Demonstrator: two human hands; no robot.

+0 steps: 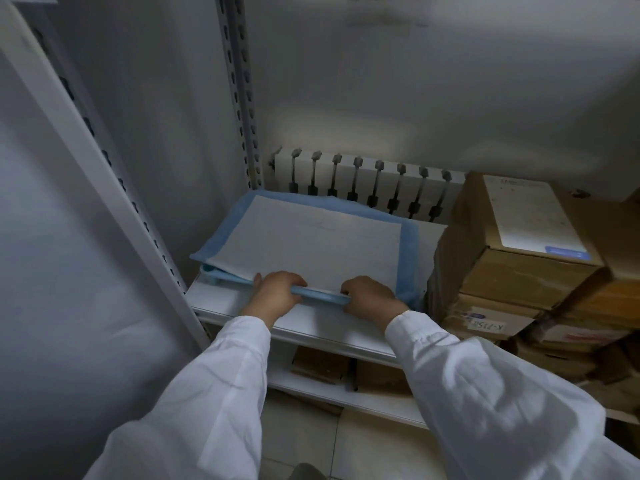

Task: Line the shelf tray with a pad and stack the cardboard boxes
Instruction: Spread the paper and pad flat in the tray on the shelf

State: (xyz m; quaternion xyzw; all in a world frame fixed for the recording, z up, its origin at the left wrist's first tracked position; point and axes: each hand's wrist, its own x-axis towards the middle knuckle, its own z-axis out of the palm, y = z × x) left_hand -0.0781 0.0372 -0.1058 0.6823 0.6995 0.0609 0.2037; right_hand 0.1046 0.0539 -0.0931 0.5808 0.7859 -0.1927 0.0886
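Observation:
A blue tray lies on the white shelf, covered by a white pad with a blue border. The pad's edges hang over the tray's left and right sides. My left hand grips the tray's front rim, fingers curled over the pad's near edge. My right hand grips the same rim a little to the right. A stack of brown cardboard boxes stands just right of the tray; the top box carries a white label.
A white radiator runs along the wall behind the tray. Perforated metal shelf posts rise at the left and back. More cardboard boxes sit on the lower shelf under the tray. Tiled floor shows below.

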